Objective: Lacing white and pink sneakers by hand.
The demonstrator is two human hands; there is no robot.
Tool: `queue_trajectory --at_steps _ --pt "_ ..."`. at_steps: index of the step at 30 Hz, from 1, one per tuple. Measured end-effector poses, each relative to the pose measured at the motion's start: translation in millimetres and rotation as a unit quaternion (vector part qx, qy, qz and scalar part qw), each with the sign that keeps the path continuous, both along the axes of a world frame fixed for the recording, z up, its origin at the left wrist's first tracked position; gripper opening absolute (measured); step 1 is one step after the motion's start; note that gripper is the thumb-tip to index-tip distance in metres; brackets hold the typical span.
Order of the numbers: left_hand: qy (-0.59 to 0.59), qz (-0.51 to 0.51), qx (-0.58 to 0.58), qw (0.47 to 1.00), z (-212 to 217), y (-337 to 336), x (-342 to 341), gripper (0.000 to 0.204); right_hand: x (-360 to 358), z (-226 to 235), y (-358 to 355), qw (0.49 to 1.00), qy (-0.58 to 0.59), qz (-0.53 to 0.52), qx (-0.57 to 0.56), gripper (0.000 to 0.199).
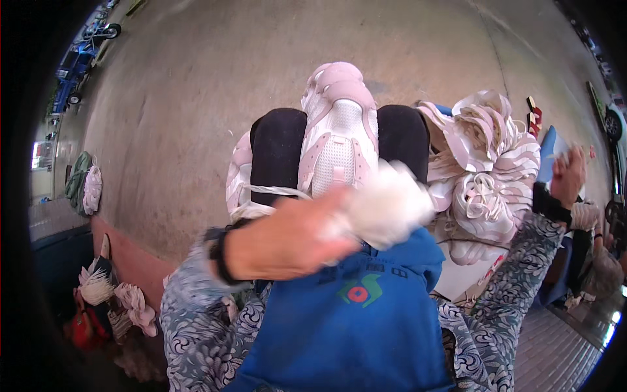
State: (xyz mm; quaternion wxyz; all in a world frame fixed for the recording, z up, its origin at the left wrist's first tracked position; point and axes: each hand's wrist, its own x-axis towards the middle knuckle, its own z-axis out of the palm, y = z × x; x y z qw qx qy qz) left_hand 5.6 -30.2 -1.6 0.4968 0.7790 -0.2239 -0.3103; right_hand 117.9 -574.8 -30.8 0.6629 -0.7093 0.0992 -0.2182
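A pink and white sneaker (336,144) lies between my black-covered knees, its toe pointing away from me. Over its near end my left hand (294,235) reaches across from the left, smeared by motion. Its fingers close on a blurred white bundle (388,206), whose kind I cannot make out. Out at the far right, my right hand (569,173) is raised away from the sneaker, fingers pointing up; blur hides whether they grip anything. Another pink and white shoe piece (240,166) with white straps or laces shows beside my left knee. My blue apron (353,326) covers my lap.
Pink and white shoe uppers (483,157) are heaped beside my right knee. At lower left lie a white stringy bundle (96,287) and more shoe pieces (136,307). Another person (597,261) sits at the right edge. Blue vehicles (75,68) stand far left.
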Motion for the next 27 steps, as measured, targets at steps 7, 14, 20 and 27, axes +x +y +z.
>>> queue_trajectory --at_steps 7,14,20,27 --pt "-0.011 -0.189 0.088 0.978 -70.0 -79.2 -7.0 0.054 -34.5 60.1 271.0 0.933 -0.013 0.314 0.174 0.012" --pt "0.226 -0.026 -0.220 0.949 -29.7 -20.0 22.6 0.062 -72.7 37.6 327.1 0.705 -0.014 0.708 -0.022 0.005" --pt "0.363 0.096 -0.592 0.713 -33.1 -2.4 34.2 0.067 -83.6 38.4 329.4 0.611 0.159 0.775 0.036 0.007" --pt "0.200 0.205 -0.649 0.704 -28.1 72.2 47.5 0.049 -85.4 20.3 320.3 0.672 0.089 0.735 -0.021 0.009"
